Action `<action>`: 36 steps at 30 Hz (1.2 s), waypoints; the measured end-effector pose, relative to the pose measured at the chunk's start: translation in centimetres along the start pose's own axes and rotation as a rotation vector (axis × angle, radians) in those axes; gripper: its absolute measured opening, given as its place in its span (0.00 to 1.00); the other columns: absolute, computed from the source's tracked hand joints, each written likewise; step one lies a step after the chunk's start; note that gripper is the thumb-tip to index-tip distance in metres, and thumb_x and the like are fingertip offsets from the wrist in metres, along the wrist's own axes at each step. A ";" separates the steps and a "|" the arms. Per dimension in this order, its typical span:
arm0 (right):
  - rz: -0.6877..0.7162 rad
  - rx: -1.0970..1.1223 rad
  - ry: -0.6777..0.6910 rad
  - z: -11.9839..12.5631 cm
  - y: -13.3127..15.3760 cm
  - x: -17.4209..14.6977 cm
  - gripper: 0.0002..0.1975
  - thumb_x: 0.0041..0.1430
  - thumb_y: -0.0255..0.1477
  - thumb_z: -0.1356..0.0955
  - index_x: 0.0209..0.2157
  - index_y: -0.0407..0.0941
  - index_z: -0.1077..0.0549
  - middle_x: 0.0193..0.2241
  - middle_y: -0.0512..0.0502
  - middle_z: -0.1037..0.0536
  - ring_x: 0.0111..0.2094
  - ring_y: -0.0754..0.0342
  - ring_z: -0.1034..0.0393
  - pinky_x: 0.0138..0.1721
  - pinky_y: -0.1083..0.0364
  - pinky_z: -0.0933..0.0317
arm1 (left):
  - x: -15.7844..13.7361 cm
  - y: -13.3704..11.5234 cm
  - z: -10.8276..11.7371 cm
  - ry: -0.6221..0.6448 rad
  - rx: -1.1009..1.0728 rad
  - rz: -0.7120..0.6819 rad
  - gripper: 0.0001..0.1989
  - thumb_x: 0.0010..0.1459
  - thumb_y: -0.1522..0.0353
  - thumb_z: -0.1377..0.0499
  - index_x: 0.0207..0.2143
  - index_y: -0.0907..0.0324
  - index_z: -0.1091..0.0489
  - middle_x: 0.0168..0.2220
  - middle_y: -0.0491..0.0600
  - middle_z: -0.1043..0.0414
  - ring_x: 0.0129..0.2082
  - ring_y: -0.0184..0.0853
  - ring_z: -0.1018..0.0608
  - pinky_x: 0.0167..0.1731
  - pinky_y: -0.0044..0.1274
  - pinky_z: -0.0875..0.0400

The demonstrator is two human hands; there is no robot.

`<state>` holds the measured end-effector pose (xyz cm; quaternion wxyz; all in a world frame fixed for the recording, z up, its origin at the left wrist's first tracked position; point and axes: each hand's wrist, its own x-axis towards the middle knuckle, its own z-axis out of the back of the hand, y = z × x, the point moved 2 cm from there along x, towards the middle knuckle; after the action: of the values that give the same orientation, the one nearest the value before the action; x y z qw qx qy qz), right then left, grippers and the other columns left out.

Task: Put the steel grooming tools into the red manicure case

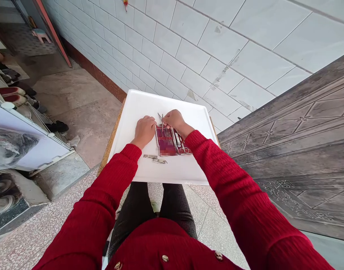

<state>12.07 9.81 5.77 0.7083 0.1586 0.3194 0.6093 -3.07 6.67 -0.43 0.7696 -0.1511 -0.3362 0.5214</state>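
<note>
A dark red manicure case (166, 149) lies unfolded on a white tray (186, 170), with slim metal tools in its left panel. Small scissors (184, 150) and a nail clipper (177, 140) sit in the right panel, partly covered by my right arm. My right hand (174, 119) is closed in a pinch on a slim metal manicure tool (162, 120) over the case's top edge; its exact kind is unclear. Against the case's left edge, my left hand (145, 130) rests palm down, fingers stretched out. Two nail clippers (159, 161) lie on the tray below the case.
The tray sits on a brown-edged stand (111, 140) against a white tiled wall (166, 45). A carved grey door (287, 150) stands close on the right. To the left are a shoe rack (33, 116) with shoes and a small stool (41, 35) farther back.
</note>
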 end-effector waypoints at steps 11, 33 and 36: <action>0.086 -0.429 0.054 -0.2 2.1 3.7 0.09 0.61 0.25 0.30 0.27 0.41 0.21 0.31 0.38 0.16 0.37 0.46 0.21 0.39 0.53 0.29 | -0.3 -0.2 0.2 -0.023 -0.017 0.024 0.16 0.64 0.77 0.48 0.30 0.54 0.25 0.47 0.50 0.18 0.56 0.44 0.24 0.59 0.42 0.29; 0.133 -0.665 0.042 -0.3 1.3 3.9 0.10 0.64 0.32 0.28 0.43 0.40 0.20 0.39 0.34 0.17 0.45 0.38 0.20 0.40 0.52 0.29 | -0.2 -0.1 0.0 -0.023 -0.038 0.034 0.16 0.64 0.77 0.48 0.30 0.54 0.25 0.48 0.51 0.18 0.57 0.44 0.24 0.60 0.42 0.31; 0.218 -0.736 0.042 -0.5 1.8 3.7 0.09 0.63 0.31 0.27 0.42 0.40 0.20 0.41 0.33 0.16 0.47 0.38 0.21 0.42 0.52 0.30 | -0.1 0.0 -0.1 -0.011 -0.037 0.027 0.16 0.64 0.77 0.48 0.30 0.54 0.25 0.48 0.50 0.18 0.56 0.44 0.24 0.59 0.42 0.30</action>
<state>10.56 13.68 5.55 0.6423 -0.0856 0.0751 0.7579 -3.02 6.55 -0.51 0.7577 -0.1669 -0.3476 0.5265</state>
